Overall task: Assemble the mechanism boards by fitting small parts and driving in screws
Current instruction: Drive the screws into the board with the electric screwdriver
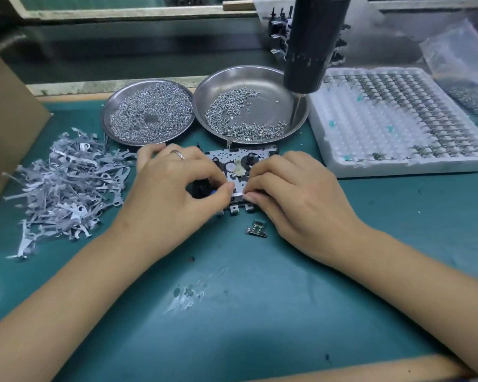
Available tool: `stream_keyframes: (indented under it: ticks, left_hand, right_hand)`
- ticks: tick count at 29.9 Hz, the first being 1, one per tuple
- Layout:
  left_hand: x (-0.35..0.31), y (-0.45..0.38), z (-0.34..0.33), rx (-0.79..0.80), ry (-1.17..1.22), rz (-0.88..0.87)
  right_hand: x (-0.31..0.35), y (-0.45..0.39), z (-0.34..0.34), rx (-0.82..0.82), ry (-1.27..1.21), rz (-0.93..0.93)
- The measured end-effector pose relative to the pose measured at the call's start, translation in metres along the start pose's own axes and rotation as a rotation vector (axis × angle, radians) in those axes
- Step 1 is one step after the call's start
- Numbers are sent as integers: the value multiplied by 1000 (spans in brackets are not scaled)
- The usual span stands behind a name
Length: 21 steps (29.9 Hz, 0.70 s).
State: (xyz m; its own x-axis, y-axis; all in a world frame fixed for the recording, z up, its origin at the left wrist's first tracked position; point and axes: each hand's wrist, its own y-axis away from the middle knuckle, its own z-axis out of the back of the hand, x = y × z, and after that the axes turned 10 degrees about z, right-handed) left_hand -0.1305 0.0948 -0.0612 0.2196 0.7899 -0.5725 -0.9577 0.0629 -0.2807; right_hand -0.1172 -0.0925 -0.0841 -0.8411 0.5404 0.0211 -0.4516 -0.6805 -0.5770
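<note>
A metal mechanism board (240, 158) with black and white gears lies on the green mat, just in front of the two dishes. My left hand (174, 188) covers its left half, thumb and forefinger pinching a small silver part at the board's near edge. My right hand (293, 194) covers the right side, and its fingertips pinch the same small part from the other side. The part itself is mostly hidden between my fingers. A small metal bracket (256, 229) lies loose on the mat just in front of the board.
Two steel dishes hold screws, one at the left (146, 111) and one at the right (249, 106). A black electric screwdriver (312, 45) hangs over the right dish. A heap of grey metal levers (66, 183) lies left; a white foam tray (398, 119) of parts lies right.
</note>
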Motion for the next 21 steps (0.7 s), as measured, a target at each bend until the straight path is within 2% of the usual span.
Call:
stream_keyframes:
  ticks: [4,8,11,13,15,19,21]
  left_hand:
    - [2,-1,1,30,-13,-19]
    - [4,-2,4,57,-19,-26]
    - [4,-1,4,69,-15,-23]
    - [5,0,5,64,-14,-32]
    - [6,0,5,59,-8,-40]
    - [5,-1,5,56,-4,-49]
    - [4,-1,6,54,9,-45]
  right_hand:
    - [1,1,-2,-9,-45,-43]
    - [-2,0,1,-40,-273,-170]
    - [-3,-3,7,-154,-450,-299]
    - [-6,-4,14,-263,-486,-365]
    - [-4,1,22,-286,-472,-353]
    - [17,20,19,-8,-284,-113]
    - [20,25,12,88,-229,-51]
